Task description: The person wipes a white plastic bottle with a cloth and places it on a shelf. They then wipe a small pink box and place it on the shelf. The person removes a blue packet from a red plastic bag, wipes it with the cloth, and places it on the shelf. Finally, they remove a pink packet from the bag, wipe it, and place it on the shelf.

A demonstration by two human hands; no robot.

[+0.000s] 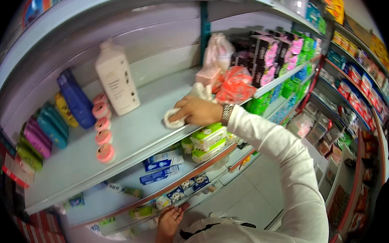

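Note:
My right hand (195, 111) presses a white cloth (175, 118) onto the bare shelf board (148, 119), close to its front edge. More white fabric (201, 91) bunches up behind the fingers. A metal-band watch circles that wrist. Beyond the knuckles sit a pink box (208, 76) and a knotted red plastic bag (236, 85). Low in the view, my left hand (169, 222) hangs in front of the lower shelves, palm up with fingers loosely bent, and nothing shows in it. Left of the cloth stands a large white pump bottle (117, 78).
Pink-lidded jars (103, 136) line up beside a blue bottle (77, 99) and other coloured bottles. Black-and-pink boxes (265, 59) fill the shelf's right part. Below are green wipes packs (208, 140) and blue cartons (159, 170). Another stocked rack (355, 80) stands right, across the tiled floor (253, 194).

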